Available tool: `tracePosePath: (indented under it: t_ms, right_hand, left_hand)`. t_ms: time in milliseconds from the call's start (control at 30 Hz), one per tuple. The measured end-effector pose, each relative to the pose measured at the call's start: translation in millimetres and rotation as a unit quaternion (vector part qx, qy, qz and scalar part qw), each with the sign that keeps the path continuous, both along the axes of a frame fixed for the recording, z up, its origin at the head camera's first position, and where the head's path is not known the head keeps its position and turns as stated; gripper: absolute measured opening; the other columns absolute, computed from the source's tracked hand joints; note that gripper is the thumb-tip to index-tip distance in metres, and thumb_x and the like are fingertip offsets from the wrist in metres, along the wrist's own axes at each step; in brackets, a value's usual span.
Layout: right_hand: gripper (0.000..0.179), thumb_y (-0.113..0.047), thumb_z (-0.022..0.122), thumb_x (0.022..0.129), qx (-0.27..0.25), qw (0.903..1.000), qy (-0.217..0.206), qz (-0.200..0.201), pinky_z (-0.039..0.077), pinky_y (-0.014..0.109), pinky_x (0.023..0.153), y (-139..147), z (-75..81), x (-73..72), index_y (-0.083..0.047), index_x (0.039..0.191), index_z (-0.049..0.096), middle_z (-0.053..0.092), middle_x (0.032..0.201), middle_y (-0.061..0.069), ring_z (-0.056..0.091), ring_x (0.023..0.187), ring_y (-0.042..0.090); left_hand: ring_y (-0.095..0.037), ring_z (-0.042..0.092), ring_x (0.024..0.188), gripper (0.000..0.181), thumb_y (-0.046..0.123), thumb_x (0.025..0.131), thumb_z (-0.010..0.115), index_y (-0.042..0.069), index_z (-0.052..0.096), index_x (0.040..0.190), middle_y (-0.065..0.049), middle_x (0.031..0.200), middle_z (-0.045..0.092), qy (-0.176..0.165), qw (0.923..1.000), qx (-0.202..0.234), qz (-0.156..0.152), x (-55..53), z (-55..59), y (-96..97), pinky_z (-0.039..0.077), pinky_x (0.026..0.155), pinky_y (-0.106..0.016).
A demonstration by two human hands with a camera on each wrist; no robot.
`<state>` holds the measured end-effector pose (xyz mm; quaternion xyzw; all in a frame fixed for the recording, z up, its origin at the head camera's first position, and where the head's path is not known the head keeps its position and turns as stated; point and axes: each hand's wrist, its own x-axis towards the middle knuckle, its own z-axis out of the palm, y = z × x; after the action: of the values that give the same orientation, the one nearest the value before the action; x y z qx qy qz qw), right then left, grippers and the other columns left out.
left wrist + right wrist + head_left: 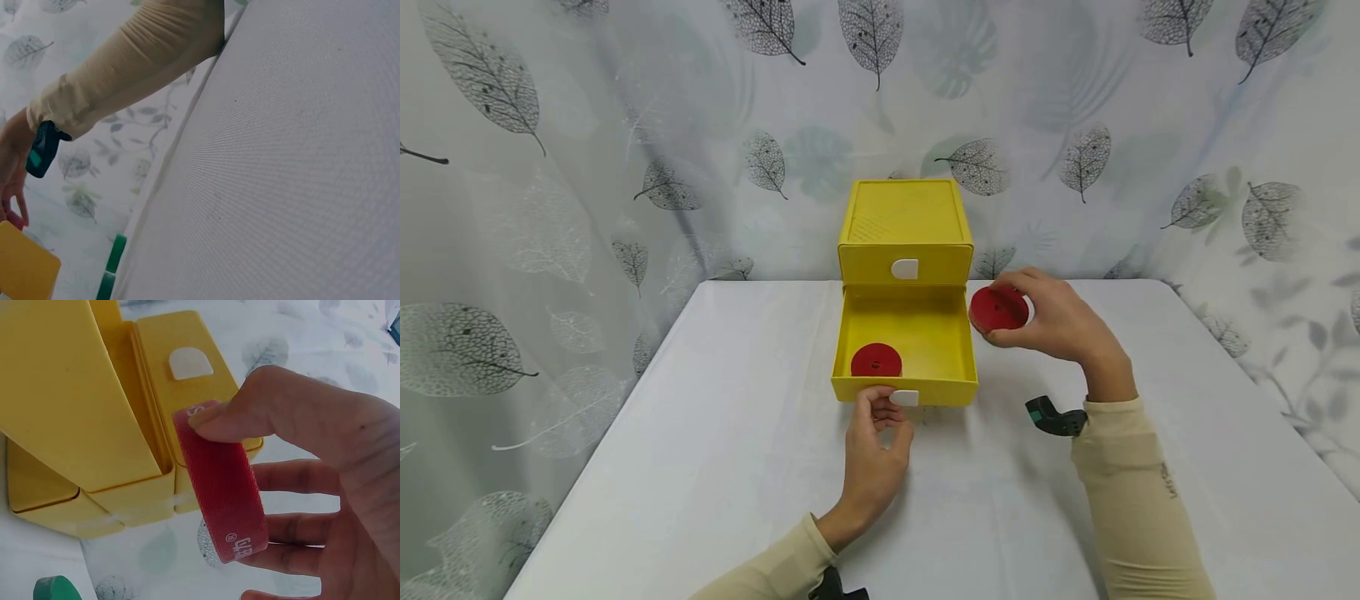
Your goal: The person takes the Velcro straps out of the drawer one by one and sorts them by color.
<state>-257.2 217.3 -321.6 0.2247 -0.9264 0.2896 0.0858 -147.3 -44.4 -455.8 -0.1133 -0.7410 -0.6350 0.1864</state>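
Between thumb and fingers, my right hand [1060,321] holds a roll of red tape [998,309] up beside the right side of the yellow drawer box [906,212]. White lettering shows on the roll [222,487] in the right wrist view, with the thumb on its outer band. The box's lower drawer [928,333] stands pulled out, and a second red roll [876,360] lies in its front left part. My left hand [876,458] grips the drawer's front, just left of its white tab [904,398]. Its grip is out of sight in the left wrist view.
Above the pulled-out drawer, the upper drawer is closed, with its own white tab [905,269]. The box stands at the back of a white-covered table [730,433]. A leaf-patterned curtain [685,125] hangs behind. Black devices [1055,417] are strapped to both wrists.
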Motion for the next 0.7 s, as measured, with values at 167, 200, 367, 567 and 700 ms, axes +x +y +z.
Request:
tracePosePath:
  t_ms: [167,200,367,567,700]
  right_hand:
    - [0.056,-0.021,0.09,0.079,0.002,0.9999,-0.011,-0.002,0.058,0.053,0.084,4,-0.5,-1.1,-0.004,0.126,0.066,0.062,0.123,0.014,0.057,0.109,0.032]
    - [0.056,-0.021,0.09,0.079,0.003,0.9999,-0.016,-0.002,0.058,0.053,0.085,5,-0.7,-1.4,-0.004,0.126,0.066,0.061,0.123,0.015,0.057,0.11,0.033]
    - [0.056,-0.021,0.089,0.08,0.008,0.9989,-0.046,-0.008,0.058,0.053,0.086,7,-2.6,-3.3,-0.003,0.127,0.066,0.06,0.125,0.017,0.055,0.113,0.035]
    - [0.056,-0.019,0.089,0.08,0.016,0.9979,-0.063,-0.011,0.058,0.053,0.087,9,-8.0,-8.4,-0.002,0.128,0.065,0.061,0.125,0.017,0.055,0.113,0.035]
    - [0.056,-0.018,0.088,0.079,0.022,0.9978,-0.062,-0.01,0.057,0.053,0.087,13,-11.8,-11.7,-0.001,0.128,0.065,0.062,0.124,0.018,0.056,0.112,0.035]
  left_hand:
    - [-0.025,0.06,0.101,0.04,-0.007,0.089,0.06,0.004,0.051,0.126,-0.003,0.107,0.057,-0.003,1.0,-0.002,-0.002,0.0,1.2,-0.1,0.055,0.09,-0.04]
    - [-0.025,0.06,0.101,0.04,-0.007,0.09,0.059,0.004,0.051,0.127,-0.003,0.107,0.057,-0.003,1.0,-0.002,-0.002,0.0,1.5,-0.2,0.055,0.09,-0.04]
    - [-0.025,0.06,0.101,0.039,-0.007,0.09,0.059,0.004,0.051,0.126,-0.004,0.107,0.056,-0.005,1.0,-0.003,-0.003,0.3,1.1,-0.4,0.055,0.09,-0.039]
    - [-0.023,0.059,0.101,0.04,-0.007,0.09,0.06,0.005,0.051,0.127,-0.003,0.108,0.056,-0.009,0.9999,-0.007,-0.002,0.2,1.1,-1.0,0.055,0.091,-0.039]
    - [-0.022,0.059,0.101,0.04,-0.006,0.09,0.06,0.005,0.051,0.127,-0.003,0.108,0.056,-0.012,0.9999,-0.008,-0.001,0.0,1.3,-1.0,0.055,0.091,-0.039]
